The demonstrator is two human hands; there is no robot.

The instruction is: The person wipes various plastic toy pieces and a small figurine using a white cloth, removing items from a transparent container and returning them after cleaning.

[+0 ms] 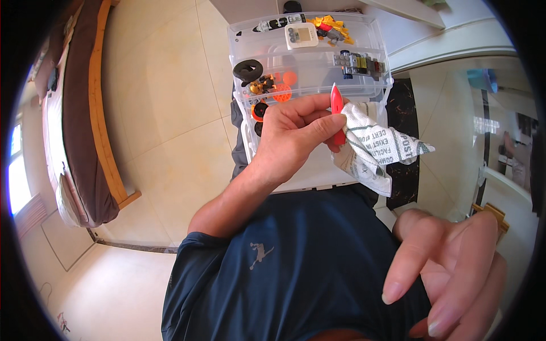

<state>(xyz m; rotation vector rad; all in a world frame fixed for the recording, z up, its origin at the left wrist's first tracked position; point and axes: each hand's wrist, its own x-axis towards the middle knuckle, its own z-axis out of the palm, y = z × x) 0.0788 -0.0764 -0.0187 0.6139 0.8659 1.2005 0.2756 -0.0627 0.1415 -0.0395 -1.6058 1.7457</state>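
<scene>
My left hand (298,128) is closed on a small red pointed piece (338,101) with a pale tip, pinched upright between thumb and fingers. The same grip holds a crumpled white cloth (381,136) with dark green print, which hangs to the right of the fingers. Part of the red piece is hidden behind the thumb, and I cannot tell its exact kind. Low at the right and close to the camera, my right hand (449,261) has its fingers bent but apart, with nothing seen in them.
Beyond my left hand stands a clear plastic box (310,62). On it lie a white device with a small screen (301,36), a yellow and red toy (333,28), a brick-built toy (361,63), a black ring (248,70) and orange parts (282,92). A bed (85,125) is at the left.
</scene>
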